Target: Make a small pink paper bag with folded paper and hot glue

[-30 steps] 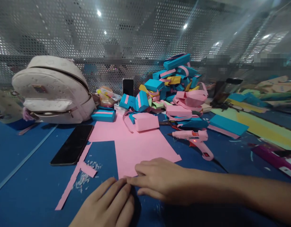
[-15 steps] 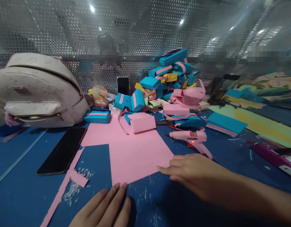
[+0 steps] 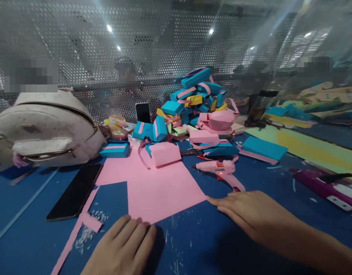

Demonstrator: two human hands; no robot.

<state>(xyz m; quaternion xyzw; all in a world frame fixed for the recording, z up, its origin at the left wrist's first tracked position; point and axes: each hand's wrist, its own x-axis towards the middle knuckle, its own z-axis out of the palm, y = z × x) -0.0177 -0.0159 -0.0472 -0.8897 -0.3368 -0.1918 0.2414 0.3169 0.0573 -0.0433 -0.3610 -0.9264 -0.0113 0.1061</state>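
A large pink paper sheet [image 3: 159, 194] lies flat on the blue table, with a square notch on its left side. My left hand [image 3: 124, 242] rests at its near edge, palm down, fingers bent and tips at the paper's border. At the right corner of the sheet, the stretched index finger of my right hand [image 3: 247, 212] touches the paper; its other fingers are partly hidden. Neither hand appears to grip anything. Beyond the right hand lies a pink glue gun [image 3: 217, 168]. A folded pink paper box [image 3: 166, 154] sits on the sheet's far part.
Blue, pink and yellow paper boxes [image 3: 199, 99] are heaped at the back. Left are a white backpack [image 3: 50, 130], a black phone [image 3: 75, 194], a pink paper strip [image 3: 70, 240] and paper scraps [image 3: 86, 238]. A purple power strip [image 3: 325, 187] lies right; behind stands a perforated metal screen [image 3: 170, 49].
My right hand has slid right, leaving its fingertip at the sheet's corner. My left fingers have bent more at the near edge. The view has shifted slightly.
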